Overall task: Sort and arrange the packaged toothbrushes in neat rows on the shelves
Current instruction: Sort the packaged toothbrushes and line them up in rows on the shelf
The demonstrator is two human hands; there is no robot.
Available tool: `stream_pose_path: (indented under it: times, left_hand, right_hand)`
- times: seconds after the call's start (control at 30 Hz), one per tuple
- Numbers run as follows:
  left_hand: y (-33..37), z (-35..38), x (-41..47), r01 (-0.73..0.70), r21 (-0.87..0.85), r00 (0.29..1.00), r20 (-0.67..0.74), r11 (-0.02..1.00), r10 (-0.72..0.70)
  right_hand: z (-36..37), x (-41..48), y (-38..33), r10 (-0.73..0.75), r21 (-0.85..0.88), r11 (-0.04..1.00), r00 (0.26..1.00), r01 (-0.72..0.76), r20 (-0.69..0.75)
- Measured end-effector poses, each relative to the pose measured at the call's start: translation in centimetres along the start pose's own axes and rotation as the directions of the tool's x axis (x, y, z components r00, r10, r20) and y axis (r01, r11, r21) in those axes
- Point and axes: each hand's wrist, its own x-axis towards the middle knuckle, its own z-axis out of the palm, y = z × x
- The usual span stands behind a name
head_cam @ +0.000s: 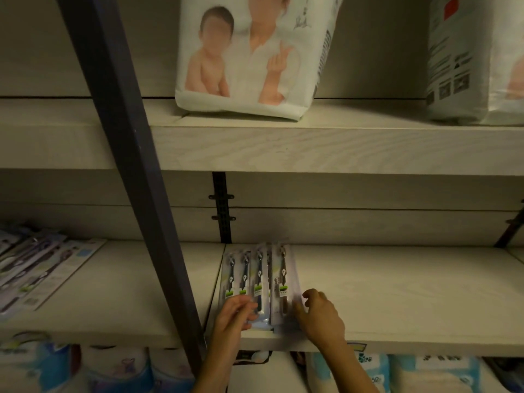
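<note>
Left hand [231, 314], right hand [321, 317] hold toothbrush packs [258, 275], heads rearward.

Head view, close, facing shelves [397, 293]

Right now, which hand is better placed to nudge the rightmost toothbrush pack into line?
Right, likely: the right hand sits at the outer edge of the rightmost pack; the left hand lies over the packs further left.
</note>
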Motion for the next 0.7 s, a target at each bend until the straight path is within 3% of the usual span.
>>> stream_pose_path:
  times: [0.13, 0.3, 0.43, 0.57, 0.7]
  left_hand:
    - [1.4, -1.2, -1.0, -0.047, 0.05, 0.999, 0.005, 0.998, 0.047]
    - [1.9, -4.4, -2.7, -0.118, 0.067, 0.993, -0.018, 0.991, 0.119]
    - [2.5, -8.5, -3.3, -0.096, 0.024, 0.994, -0.045, 0.995, 0.097]
    - [4.4, -13.1, -3.8, -0.222, 0.007, 0.973, -0.069, 0.975, 0.222]
    - [5.3, -19.7, -3.8, -0.26, 0.0, 0.961, -0.093, 0.966, 0.259]
  right_hand:
    - [-1.5, -2.6, -0.9, -0.094, 0.245, 0.963, 0.992, 0.112, -0.083]
    - [-2.0, -6.7, -4.3, -0.194, 0.569, 0.785, 0.97, 0.245, -0.15]
    - [-1.3, -10.0, -8.5, -0.283, 0.693, 0.651, 0.946, 0.308, -0.155]
    - [0.6, -12.8, -13.7, -0.362, 0.749, 0.569, 0.922, 0.338, -0.141]
    - [4.8, -14.3, -19.4, -0.333, 0.801, 0.52, 0.934, 0.297, -0.13]
